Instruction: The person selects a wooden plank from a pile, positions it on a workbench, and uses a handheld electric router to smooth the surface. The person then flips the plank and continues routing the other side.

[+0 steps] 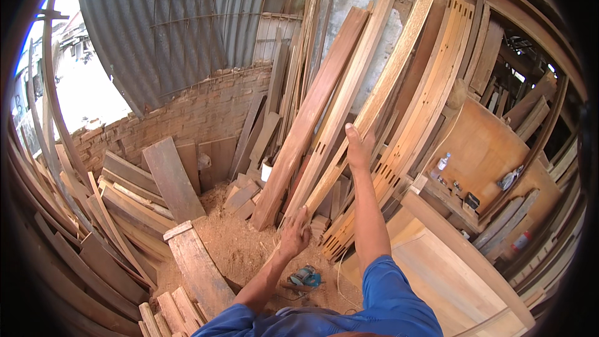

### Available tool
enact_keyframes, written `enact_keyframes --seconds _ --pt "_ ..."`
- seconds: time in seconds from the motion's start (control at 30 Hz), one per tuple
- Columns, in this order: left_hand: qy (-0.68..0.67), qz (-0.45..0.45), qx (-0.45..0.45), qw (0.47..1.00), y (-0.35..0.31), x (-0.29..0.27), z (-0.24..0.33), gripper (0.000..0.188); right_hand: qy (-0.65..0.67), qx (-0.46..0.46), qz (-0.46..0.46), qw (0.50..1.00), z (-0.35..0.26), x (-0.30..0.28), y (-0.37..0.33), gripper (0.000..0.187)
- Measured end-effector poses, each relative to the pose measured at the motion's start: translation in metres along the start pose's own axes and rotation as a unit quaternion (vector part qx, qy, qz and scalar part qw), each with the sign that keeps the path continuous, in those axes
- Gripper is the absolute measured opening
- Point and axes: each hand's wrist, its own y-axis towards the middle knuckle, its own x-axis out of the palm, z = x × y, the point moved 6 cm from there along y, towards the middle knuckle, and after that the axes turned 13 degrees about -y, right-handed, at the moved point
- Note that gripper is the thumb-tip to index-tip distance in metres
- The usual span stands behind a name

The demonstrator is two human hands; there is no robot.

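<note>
A long, light wooden plank [399, 56] leans in front of me, slanting up to the right past the top edge. My right hand [360, 148] is closed round it about halfway up, thumb on top, the other fingers partly hidden behind the wood. Lower down, my left hand [295, 235] is closed at the plank's bottom part, its fingers bent against the wood. Just left of this plank leans a slotted wooden post [337, 115], and beyond that a wider reddish board [312, 118].
A teal power tool [304, 278] lies on the sawdust-covered floor [249, 262]. Slotted beams [430, 93] lean on the right, above a wooden panel [443, 274]. Stacked boards [137, 196] fill the left side. A narrow plank [196, 265] stands near my left arm.
</note>
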Motion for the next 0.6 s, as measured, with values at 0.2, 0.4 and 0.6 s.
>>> enact_keyframes --seconds 0.2,0.4,0.6 --pt "0.018 -0.007 -0.033 0.999 -0.059 -0.003 -0.038 0.081 0.037 0.020 0.002 0.999 -0.022 0.006 -0.008 0.077" --pt "0.062 -0.011 -0.140 0.988 -0.117 0.011 -0.077 0.083 -0.062 0.023 0.036 0.997 -0.018 -0.004 -0.006 0.080" --pt "-0.009 -0.093 -0.437 0.895 -0.182 0.022 -0.151 0.085 -0.028 0.010 0.004 1.000 -0.027 -0.008 -0.010 0.080"
